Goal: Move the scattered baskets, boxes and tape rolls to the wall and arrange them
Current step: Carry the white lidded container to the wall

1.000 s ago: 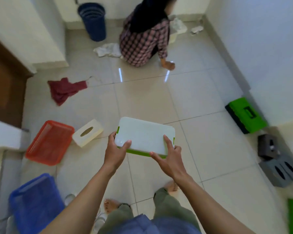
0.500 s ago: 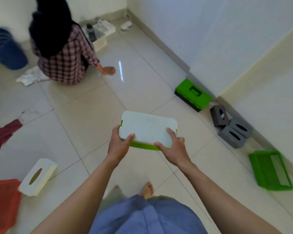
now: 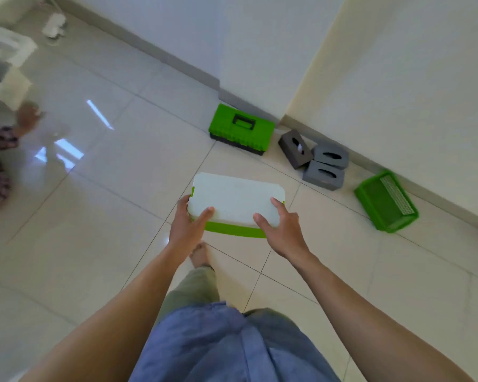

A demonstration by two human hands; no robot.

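I carry a white-lidded green box (image 3: 236,201) level above the tiled floor. My left hand (image 3: 188,226) grips its near left corner, thumb on the lid. My right hand (image 3: 283,230) grips its near right corner the same way. Along the wall ahead lie a green toolbox with a black handle (image 3: 242,129), three grey tissue boxes (image 3: 313,159) bunched together, and a green mesh basket (image 3: 385,202) lying askew.
A second person's hand and checked sleeve (image 3: 3,133) show at the left edge, blurred. Near the far left wall are a white container (image 3: 7,46) and a white power strip (image 3: 54,24). My bare foot (image 3: 199,255) is stepping forward below the box.
The view has swung right and closer to the wall. The red basket, white tissue box and blue basket have left the frame. Both hands keep the same hold on the box.
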